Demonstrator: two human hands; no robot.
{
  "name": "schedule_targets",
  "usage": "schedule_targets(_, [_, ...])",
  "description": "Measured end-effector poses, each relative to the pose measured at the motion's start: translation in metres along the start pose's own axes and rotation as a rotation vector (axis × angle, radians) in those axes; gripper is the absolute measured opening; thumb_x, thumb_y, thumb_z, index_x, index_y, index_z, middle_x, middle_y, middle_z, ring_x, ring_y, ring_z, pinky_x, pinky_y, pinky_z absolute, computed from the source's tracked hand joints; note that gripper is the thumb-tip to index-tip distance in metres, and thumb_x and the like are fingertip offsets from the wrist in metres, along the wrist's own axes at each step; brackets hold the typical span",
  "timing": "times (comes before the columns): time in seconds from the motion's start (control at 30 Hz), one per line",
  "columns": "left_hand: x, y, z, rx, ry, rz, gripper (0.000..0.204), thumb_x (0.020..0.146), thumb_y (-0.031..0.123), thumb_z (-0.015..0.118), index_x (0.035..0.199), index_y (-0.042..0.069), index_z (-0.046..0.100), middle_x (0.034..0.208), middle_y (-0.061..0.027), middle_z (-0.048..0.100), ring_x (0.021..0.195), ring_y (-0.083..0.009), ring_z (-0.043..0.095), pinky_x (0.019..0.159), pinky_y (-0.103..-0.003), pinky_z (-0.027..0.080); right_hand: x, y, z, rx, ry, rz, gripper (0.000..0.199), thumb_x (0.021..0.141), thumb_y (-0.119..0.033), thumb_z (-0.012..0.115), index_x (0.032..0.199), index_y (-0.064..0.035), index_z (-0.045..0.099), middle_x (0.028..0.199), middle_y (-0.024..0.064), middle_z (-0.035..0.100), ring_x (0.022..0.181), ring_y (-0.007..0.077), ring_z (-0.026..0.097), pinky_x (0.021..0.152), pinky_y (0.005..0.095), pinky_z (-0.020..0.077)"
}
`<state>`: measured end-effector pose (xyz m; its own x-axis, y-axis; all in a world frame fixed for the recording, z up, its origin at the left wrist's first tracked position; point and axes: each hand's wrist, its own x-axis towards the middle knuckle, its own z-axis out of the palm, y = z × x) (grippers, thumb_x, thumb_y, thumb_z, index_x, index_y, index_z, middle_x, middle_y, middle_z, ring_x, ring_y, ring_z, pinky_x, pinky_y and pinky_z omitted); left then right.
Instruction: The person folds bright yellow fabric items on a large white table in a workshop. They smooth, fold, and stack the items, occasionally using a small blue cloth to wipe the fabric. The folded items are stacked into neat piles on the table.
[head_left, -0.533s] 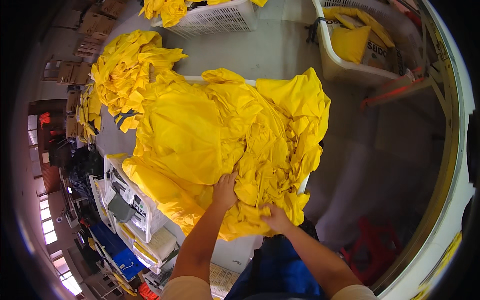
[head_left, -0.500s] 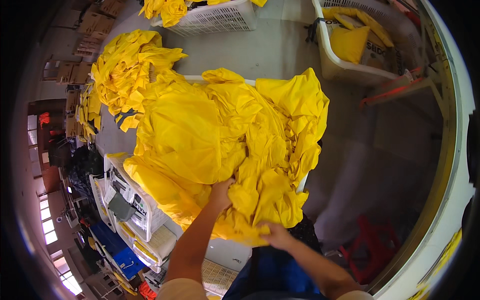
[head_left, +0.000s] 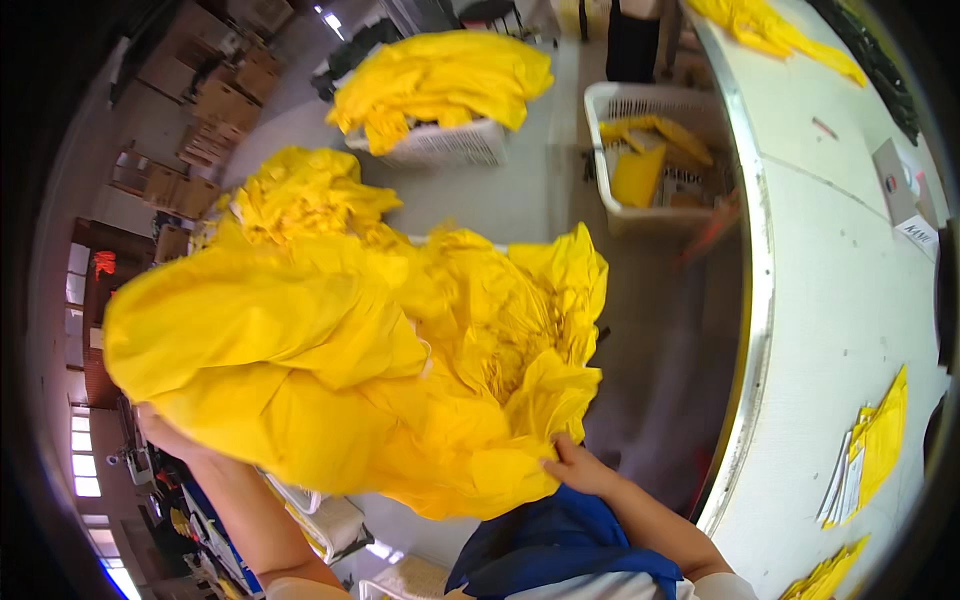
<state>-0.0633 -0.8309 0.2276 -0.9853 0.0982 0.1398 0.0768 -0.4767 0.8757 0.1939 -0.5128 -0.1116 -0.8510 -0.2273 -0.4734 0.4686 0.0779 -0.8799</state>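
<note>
A large piece of thin yellow fabric [head_left: 300,350] is spread out in front of me, raised and billowing at the left. My left hand [head_left: 165,432] is under its left edge, and the fabric covers the fingers. At the near right edge, my right hand [head_left: 582,468] pinches the cloth between thumb and fingers. Behind and right of this piece lies a crumpled heap of the same yellow fabric [head_left: 490,290]. I cannot make out where one piece ends and another begins. A pale rim beneath the heap is mostly hidden.
A white basket [head_left: 440,146] heaped with yellow fabric stands ahead. Another white basket [head_left: 650,215] holds yellow pieces and packages. A long white table [head_left: 800,300] runs along the right, with yellow packets [head_left: 878,450] and a small box [head_left: 903,190] on it. Cardboard boxes [head_left: 225,105] are stacked far left.
My left hand has moved from the middle of the heap out to the left, lifting and spreading the fabric. My right hand keeps hold near the front edge. The view has shifted, showing more table.
</note>
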Motion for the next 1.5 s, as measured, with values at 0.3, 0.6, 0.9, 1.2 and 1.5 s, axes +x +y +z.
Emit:
schedule_targets(0.3, [-0.014, 0.193, 0.092, 0.001, -0.188, 0.325, 0.047, 0.081, 0.007, 0.05, 0.128, 0.003, 0.049, 0.126, -0.0151, 0.054, 0.113, -0.0315, 0.055, 0.095, -0.042, 0.046, -0.048, -0.266, -0.137, -0.625, 0.939, -0.907, 0.122, 0.053, -0.033, 0.089, 0.143, 0.003, 0.014, 0.146, 0.0266, 0.021, 0.136, 0.0427, 0.022, 0.11, 0.0448, 0.0225])
schedule_targets(0.6, [0.056, 0.203, 0.069, 0.127, -0.19, 0.276, 0.043, 0.085, 0.007, 0.048, 0.128, 0.004, 0.049, 0.126, -0.0132, 0.055, 0.111, -0.0287, 0.056, 0.094, -0.04, 0.047, -0.062, -0.4, -0.132, -0.661, 0.341, -0.595, 0.065, 0.077, -0.028, 0.072, 0.129, -0.0006, 0.044, 0.111, 0.0162, 0.061, 0.107, 0.0312, 0.056, 0.096, 0.0421, 0.0379])
schedule_targets(0.9, [0.059, -0.086, -0.094, 1.979, -0.051, 0.845, 0.069, 0.083, 0.036, 0.062, 0.138, 0.002, 0.038, 0.135, -0.0199, 0.046, 0.118, -0.0366, 0.048, 0.097, -0.041, 0.04, -0.147, -0.43, -0.156, 1.13, 0.077, -0.851, 0.028, 0.092, -0.028, 0.057, 0.11, -0.0073, 0.057, 0.106, 0.0094, 0.065, 0.096, 0.0228, 0.064, 0.085, 0.0422, 0.052])
schedule_targets(1.2, [-0.14, -0.289, 0.216, 0.755, -0.996, -0.455, 0.072, 0.084, 0.034, 0.062, 0.141, 0.002, 0.031, 0.14, -0.018, 0.039, 0.123, -0.0329, 0.043, 0.101, -0.04, 0.035, -0.22, -0.509, -0.097, 0.827, 0.251, -1.576, 0.032, 0.098, -0.024, 0.042, 0.124, -0.0054, 0.043, 0.105, 0.0052, 0.053, 0.094, 0.0147, 0.05, 0.086, 0.0282, 0.0416])
schedule_targets(1.5, [-0.127, -0.14, 0.58, 0.12, -1.19, 0.152, 0.075, 0.085, 0.032, 0.061, 0.143, 0.003, 0.024, 0.145, -0.0161, 0.031, 0.128, -0.0291, 0.037, 0.106, -0.038, 0.031, -0.579, -0.364, -0.151, 0.339, 1.403, -1.7, 0.02, 0.096, -0.029, 0.049, 0.089, -0.0103, 0.052, 0.079, 0.0008, 0.051, 0.068, 0.0103, 0.049, 0.062, 0.0263, 0.0436])
